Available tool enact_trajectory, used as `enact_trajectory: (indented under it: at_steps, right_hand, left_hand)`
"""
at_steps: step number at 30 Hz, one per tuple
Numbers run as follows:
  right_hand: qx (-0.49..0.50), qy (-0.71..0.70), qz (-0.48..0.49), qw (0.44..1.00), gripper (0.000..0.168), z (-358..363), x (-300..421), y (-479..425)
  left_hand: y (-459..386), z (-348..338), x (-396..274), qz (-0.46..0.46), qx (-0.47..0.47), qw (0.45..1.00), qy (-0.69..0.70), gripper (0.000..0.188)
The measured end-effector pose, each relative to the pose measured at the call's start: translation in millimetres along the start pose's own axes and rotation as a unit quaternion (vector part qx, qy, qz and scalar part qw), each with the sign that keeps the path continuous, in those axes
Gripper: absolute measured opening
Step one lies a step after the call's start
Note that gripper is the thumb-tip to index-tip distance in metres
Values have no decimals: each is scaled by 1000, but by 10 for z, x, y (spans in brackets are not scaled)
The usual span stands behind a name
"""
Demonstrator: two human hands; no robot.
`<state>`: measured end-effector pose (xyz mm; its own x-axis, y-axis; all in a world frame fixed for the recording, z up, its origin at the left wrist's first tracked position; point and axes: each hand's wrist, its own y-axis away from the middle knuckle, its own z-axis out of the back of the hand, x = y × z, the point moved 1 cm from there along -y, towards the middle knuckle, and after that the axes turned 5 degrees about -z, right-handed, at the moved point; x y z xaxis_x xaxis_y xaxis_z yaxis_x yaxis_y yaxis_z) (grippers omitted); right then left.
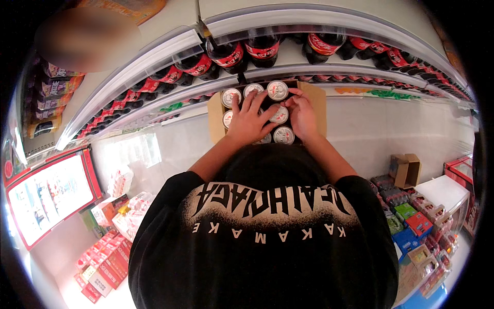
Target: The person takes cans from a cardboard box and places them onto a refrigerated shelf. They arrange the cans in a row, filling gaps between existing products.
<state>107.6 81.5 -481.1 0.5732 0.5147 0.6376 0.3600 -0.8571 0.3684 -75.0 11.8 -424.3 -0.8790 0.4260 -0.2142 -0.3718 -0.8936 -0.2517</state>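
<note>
An open cardboard box point(318, 112) in front of me holds several drink cans with silver tops. My left hand point(249, 121) lies over the cans, fingers spread, its fingertips on the lids of the back row. Its thumb touches a can point(279, 114) in the right-hand column, which looks slightly tilted. At the box's right side is my right hand point(303, 116), fingers bent in beside that can and the back right can point(277, 90). Whether those fingers grip a can is hidden. A front right can point(284, 136) stands near my shirt.
Beyond the box runs a shelf edge point(324, 21) with cola bottles point(264, 50) above. A lit, red-framed cooler point(52, 197) and red cartons point(112, 266) are at left. Stacked drink packs point(418, 224) and an open cardboard box point(407, 170) stand at right.
</note>
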Motion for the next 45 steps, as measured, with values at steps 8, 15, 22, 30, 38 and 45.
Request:
enact_trajectory:
  at_steps: [8, 15, 22, 30, 38, 45]
  right_hand:
    - [-45, 555, 154, 816, 64, -2, 163, -156]
    - [36, 709, 111, 696, 84, -242, 419, -288]
    - [25, 760, 101, 642, 79, -376, 456, -322]
    - [-40, 778, 127, 615, 67, -740, 1026, -5]
    - [31, 183, 102, 977, 52, -1021, 1709, 648]
    - [143, 185, 245, 941, 78, -1671, 2556, 1066]
  left_hand:
    - [105, -27, 122, -72, -29, 997, 10, 37]
    - [135, 28, 188, -74, -23, 997, 18, 44]
    - [191, 27, 196, -56, -12, 997, 42, 44]
    - [162, -16, 214, -47, -48, 997, 49, 43]
    - [204, 17, 150, -34, -28, 998, 38, 42]
    - [220, -149, 189, -40, 3, 999, 37, 45]
